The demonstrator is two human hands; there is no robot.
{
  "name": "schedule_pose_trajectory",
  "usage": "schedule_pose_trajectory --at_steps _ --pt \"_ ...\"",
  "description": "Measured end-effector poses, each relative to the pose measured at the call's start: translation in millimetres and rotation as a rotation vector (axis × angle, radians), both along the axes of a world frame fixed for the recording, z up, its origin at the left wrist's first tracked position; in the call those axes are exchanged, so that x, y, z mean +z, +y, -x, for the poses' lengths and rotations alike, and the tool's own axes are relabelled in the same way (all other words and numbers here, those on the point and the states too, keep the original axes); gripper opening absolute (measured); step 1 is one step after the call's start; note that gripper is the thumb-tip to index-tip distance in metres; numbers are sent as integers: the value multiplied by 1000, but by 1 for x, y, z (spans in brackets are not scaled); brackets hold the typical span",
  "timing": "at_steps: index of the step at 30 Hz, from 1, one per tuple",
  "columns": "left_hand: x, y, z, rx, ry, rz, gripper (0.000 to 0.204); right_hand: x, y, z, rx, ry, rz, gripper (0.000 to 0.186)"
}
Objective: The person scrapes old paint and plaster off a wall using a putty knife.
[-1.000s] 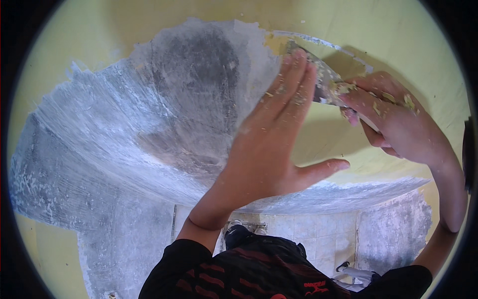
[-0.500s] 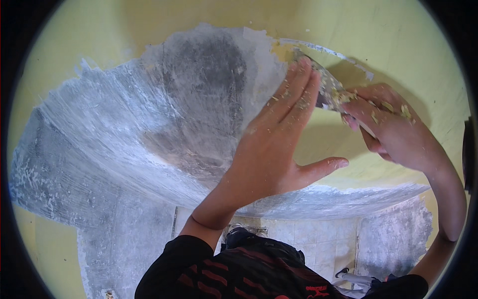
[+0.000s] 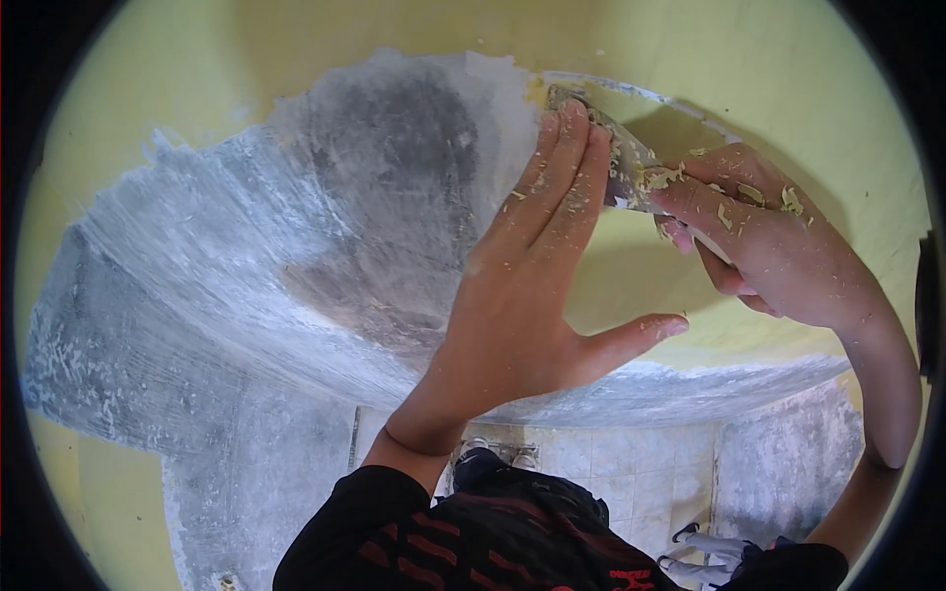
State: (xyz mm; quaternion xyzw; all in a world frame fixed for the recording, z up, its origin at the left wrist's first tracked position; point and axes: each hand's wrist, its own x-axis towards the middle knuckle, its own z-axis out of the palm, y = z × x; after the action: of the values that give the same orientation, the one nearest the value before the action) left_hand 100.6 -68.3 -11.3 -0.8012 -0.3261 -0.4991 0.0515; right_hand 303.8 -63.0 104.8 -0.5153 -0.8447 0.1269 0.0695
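A flat scraper (image 3: 627,177), its blade speckled with paint flakes, lies against the yellow wall (image 3: 631,271). My right hand (image 3: 764,231) is closed round its handle, with curled paint chips stuck to the fingers and knuckles. Stretched out flat, my left hand (image 3: 517,295) presses its fingertips on the blade near the working edge, while its thumb points off to the right. That edge meets the border between the yellow paint and the bare grey patch (image 3: 404,148). Part of the blade is hidden under my left fingers.
A pale scraped strip (image 3: 631,92) runs above the blade. The grey patch spreads far to the left and down the wall. Below are a tiled floor (image 3: 631,463) and, at lower right, another person's legs (image 3: 705,552).
The scraper and both hands have shifted a little to the left, bringing the blade's edge closer to the grey patch. More flakes show on the blade and my right hand.
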Motion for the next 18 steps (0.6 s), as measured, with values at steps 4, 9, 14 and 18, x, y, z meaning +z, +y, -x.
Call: schedule_pose_trajectory --at_steps 4,9,14,18 --pt "-3 5 -7 -46 -1 -17 109 5 -3 -14 62 15 -39 22" --pt "0 7 -7 -57 -55 24 110 3 -22 18 -182 423 32 23" --pt "0 7 -13 -40 6 -10 111 14 -2 -13 -178 294 173 24" --pt "-6 13 -13 -15 -144 -48 114 4 15 -16 28 337 178 27"
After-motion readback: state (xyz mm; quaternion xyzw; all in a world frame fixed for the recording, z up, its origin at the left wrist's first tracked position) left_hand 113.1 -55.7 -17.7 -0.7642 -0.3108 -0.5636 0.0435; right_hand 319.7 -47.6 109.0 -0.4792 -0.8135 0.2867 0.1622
